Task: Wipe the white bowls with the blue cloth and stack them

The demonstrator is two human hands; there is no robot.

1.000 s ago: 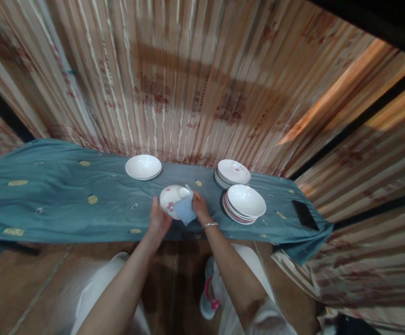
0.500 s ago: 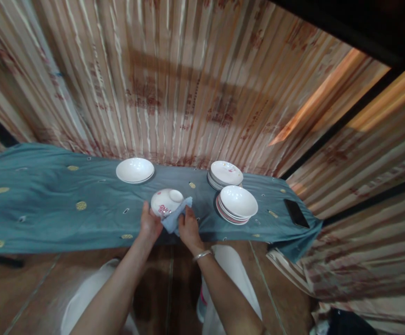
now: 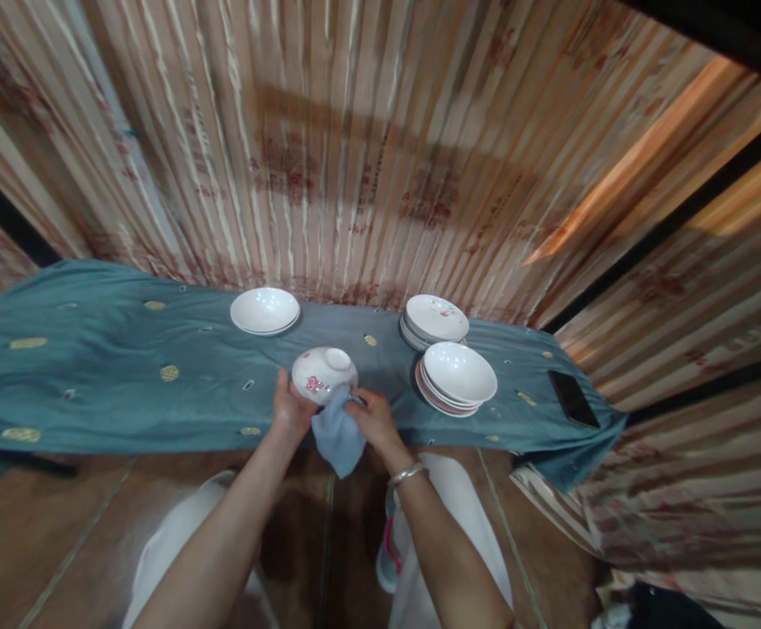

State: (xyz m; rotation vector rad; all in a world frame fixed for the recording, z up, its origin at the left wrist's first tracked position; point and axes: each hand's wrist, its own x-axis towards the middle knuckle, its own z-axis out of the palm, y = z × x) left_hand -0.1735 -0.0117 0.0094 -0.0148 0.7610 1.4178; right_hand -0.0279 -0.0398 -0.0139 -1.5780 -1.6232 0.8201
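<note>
One upturned bowl [image 3: 318, 374] could slip — the left hand [image 3: 291, 407] grasping its edge, the right hand [image 3: 375, 418] pinching a cloth [image 3: 341, 435] that might tug it loose.

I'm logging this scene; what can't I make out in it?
Head view:
Inside of the white ceramic bowl with red pattern: faces away.
Most fingertips of the left hand: hidden by that bowl.
Part of the round white dish stack: behind the round white bowl stack.
Lettering on the striped beige curtain: too small.

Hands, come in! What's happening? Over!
Left hand: holding bowl, base up. Right hand: holding blue cloth against bowl. Stacked dishes: to the right, apart from both hands.
</note>
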